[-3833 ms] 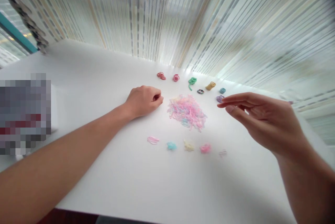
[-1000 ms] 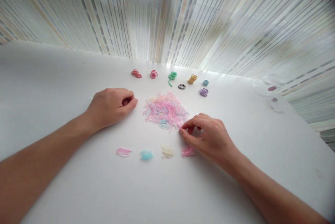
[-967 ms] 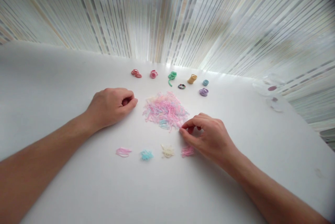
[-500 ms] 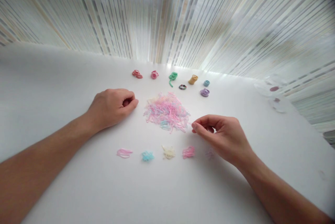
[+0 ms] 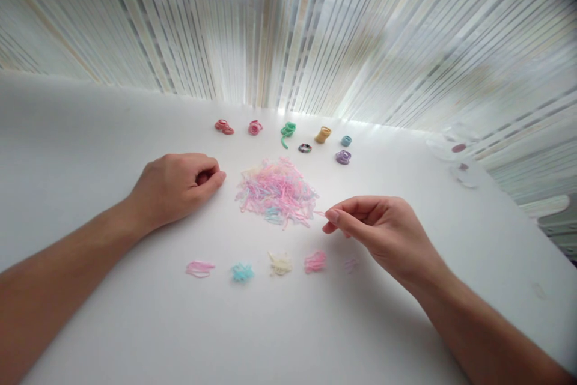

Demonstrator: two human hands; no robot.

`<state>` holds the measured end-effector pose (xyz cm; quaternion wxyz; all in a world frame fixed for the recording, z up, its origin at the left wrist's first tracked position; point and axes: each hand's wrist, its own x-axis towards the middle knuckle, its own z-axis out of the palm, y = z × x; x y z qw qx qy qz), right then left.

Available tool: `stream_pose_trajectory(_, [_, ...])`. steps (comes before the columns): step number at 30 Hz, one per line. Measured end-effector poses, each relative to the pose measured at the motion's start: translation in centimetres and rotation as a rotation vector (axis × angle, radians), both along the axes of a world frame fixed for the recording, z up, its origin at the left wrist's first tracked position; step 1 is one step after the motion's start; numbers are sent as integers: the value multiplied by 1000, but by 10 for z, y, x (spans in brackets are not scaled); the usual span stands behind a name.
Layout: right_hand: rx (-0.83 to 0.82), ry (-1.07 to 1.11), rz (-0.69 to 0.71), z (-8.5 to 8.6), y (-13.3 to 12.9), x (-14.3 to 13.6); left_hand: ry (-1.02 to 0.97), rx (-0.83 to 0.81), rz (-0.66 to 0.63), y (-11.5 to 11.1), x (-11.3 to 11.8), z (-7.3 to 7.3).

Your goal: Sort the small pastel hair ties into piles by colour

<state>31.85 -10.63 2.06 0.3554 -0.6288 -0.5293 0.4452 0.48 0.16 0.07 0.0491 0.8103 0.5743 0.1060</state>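
Observation:
A loose heap of thin pastel bands (image 5: 277, 191), mostly pink, lies mid-table. At its right edge my right hand (image 5: 360, 220) pinches a thin pink band between thumb and forefinger. To the left of the heap my left hand (image 5: 184, 184) rests on the table with curled fingers; what they hold, if anything, is hidden. Nearer me is a row of small piles: pink bands (image 5: 200, 269), light blue bands (image 5: 242, 272), cream bands (image 5: 280, 264), deeper pink bands (image 5: 315, 262) and faint lilac bands (image 5: 350, 265).
Behind the heap on the white table (image 5: 252, 337) sit coiled items: red (image 5: 224, 127), pink (image 5: 255, 127), green (image 5: 288, 130), tan (image 5: 323, 134), blue (image 5: 346, 140) and purple (image 5: 343, 157), plus a multicoloured ring (image 5: 305, 148). Clear plastic pieces (image 5: 460, 148) lie far right. A striped curtain (image 5: 261, 24) hangs behind.
The whole view has shifted, so the table items appear further left. My right hand has moved slightly off the lilac pile, which shows more fully now. My left hand keeps its pose.

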Motion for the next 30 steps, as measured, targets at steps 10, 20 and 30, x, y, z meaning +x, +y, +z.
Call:
stream_pose_trajectory(10, [30, -103, 53, -3, -3, 6, -55, 16, -16, -2, 3, 0])
stream_pose_trajectory(20, [333, -414, 228, -9, -14, 2, -128, 27, -43, -5, 3, -4])
stream_pose_trajectory(30, [492, -414, 375, -1, -20, -11, -48, 23, -14, -2, 3, -2])
